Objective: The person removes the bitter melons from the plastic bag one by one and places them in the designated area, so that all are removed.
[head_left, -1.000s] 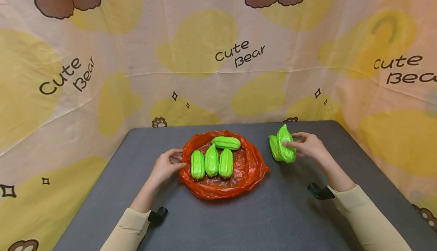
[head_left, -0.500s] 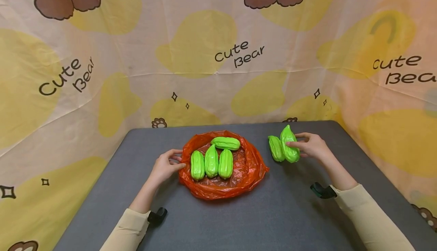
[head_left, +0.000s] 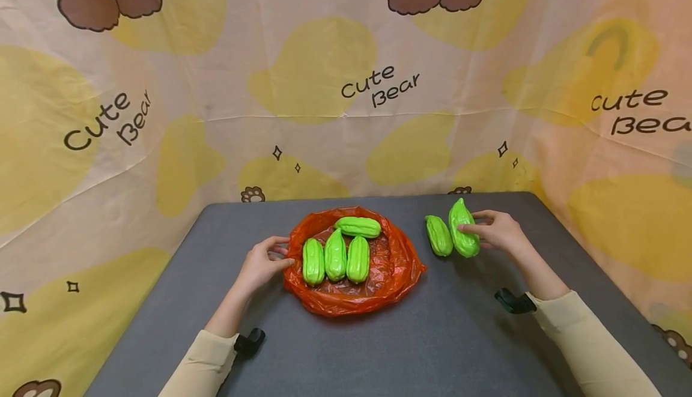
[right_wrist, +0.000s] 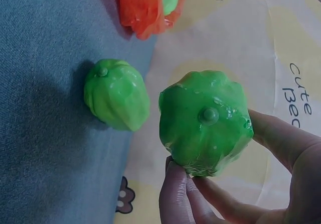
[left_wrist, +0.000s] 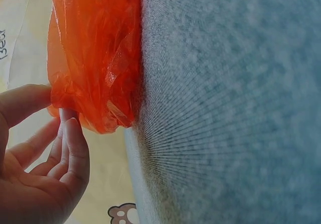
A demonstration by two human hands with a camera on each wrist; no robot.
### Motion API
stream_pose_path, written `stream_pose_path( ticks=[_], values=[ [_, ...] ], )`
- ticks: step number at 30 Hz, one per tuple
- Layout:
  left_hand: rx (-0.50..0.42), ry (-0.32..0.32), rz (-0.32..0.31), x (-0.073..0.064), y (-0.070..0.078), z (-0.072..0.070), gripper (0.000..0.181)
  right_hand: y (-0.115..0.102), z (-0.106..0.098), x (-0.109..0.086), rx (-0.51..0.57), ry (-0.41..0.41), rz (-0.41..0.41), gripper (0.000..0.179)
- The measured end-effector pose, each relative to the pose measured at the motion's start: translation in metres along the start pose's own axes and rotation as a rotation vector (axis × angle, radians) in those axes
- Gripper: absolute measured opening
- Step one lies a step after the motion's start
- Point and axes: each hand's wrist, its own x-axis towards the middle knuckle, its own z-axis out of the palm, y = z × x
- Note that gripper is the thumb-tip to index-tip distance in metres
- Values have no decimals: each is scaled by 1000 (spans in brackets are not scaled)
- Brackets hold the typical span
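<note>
My left hand [head_left: 262, 265] pinches the left rim of a red plastic bag [head_left: 397, 283], whose mouth is spread wide and rolled down. In the left wrist view, thumb and fingers take the bag's edge [left_wrist: 95, 48] between them. Several glossy green bitter melons [head_left: 335, 256] lie inside, one crosswise at the back and the others side by side. My right hand [head_left: 500, 232] grips another bitter melon [head_left: 464, 229] by its right side, pointed tip up; its blunt end [right_wrist: 205, 123] faces the right wrist camera. Just left of it, one more bitter melon [head_left: 438, 236] lies on the table.
A grey table [head_left: 378, 355] carries everything, walled in at the back and sides by a printed cloth [head_left: 319, 66]. Black wrist mounts [head_left: 250, 342] jut inward from both sleeves.
My right hand has drifted a little to the right with its bitter melon, opening a gap from the one on the table. The left hand and bag stay put.
</note>
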Motion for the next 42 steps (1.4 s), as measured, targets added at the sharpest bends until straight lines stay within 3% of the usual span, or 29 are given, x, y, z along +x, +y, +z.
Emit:
stream_pose_path(
  ticks=[18,42],
  values=[
    [5,10,7,-2,-1,1,49,9,-5,7,-18,11,25,87],
    [-1,17,7,-3,0,0,48,20,-7,19,43,-24,91,86]
  ],
)
